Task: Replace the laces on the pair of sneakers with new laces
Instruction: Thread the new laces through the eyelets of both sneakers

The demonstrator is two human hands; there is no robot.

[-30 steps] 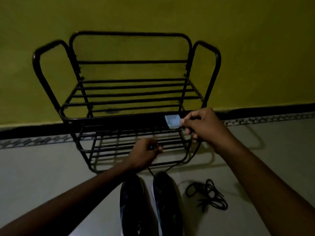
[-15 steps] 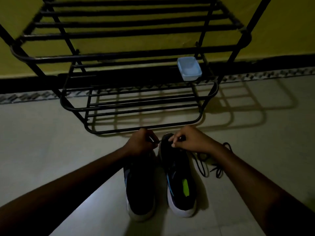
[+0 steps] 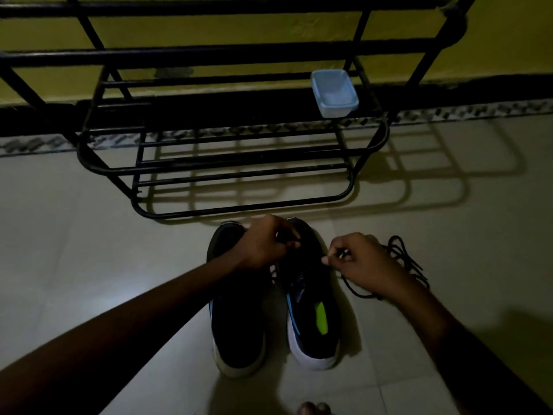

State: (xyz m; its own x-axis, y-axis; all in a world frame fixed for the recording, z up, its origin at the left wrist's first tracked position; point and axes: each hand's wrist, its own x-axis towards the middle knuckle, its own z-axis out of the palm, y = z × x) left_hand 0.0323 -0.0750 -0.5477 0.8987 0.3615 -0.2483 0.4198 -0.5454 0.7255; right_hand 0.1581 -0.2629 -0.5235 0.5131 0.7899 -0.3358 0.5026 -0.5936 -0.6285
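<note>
Shoe rack (image 3: 239,205): black metal, stood on the tile against the wall, just beyond the toes.
Pair of sneakers (image 3: 239,324): dark, white-soled, set side by side, toes to the rack. Judged light, with soft uppers; best steadied at the toe.
Left hand (image 3: 263,244): curled over the toe ends, a thin dark strand pinched, taken to be the lace.
Right hand (image 3: 362,265): fingertips closed on a lace tip, just right of the pair.
Loose lace bundle (image 3: 404,259): on the floor, partly hidden by the right hand.
Black lace (image 3: 354,290): looped under the right hand. Judged limp, light and tangle-prone; best taken at the stiff tip. Eyelets lost in the dark.
</note>
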